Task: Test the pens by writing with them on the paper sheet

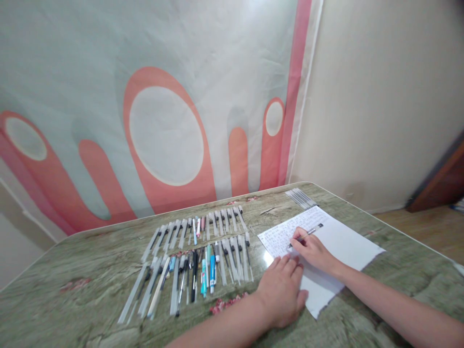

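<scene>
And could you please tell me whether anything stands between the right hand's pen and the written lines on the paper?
Nothing visible does: the right hand holds the black-ended pen with its tip at the written lines. The left hand lies at the left edge of the paper, away from the tip.

Two rows of pens (195, 270) block the middle of the table (90, 261), leaving a narrow lane between them and the paper (348, 246), its near end plugged by my left hand (281, 290). Beyond the paper lie the thin sticks (300, 198) (low, flat things), with bare tabletop between them and the rows. My right hand (311, 249) and forearm bar crossing the paper, while the table's left end gives me open room.
</scene>
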Motion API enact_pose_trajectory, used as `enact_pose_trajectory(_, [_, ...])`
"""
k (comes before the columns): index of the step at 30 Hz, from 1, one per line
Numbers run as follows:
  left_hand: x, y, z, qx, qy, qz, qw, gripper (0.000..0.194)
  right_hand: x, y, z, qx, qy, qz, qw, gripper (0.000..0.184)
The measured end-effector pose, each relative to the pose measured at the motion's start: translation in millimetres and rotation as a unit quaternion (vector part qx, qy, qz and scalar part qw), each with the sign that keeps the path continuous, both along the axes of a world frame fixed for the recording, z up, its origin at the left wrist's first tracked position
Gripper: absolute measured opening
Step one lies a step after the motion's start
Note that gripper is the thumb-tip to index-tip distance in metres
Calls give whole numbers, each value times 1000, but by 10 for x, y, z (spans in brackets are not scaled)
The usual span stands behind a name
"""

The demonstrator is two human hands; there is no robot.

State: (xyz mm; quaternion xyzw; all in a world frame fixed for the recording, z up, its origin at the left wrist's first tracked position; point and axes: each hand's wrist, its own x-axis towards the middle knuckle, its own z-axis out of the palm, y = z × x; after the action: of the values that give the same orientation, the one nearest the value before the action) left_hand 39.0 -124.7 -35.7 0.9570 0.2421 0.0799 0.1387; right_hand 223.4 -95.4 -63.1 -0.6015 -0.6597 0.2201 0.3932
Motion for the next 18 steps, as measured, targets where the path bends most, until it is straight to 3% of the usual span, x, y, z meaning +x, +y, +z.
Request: enact_pose_trajectory(18, [-6,-6,23,9,6,-5,1000,57,16,0,-9,-4,18,4,1000,13])
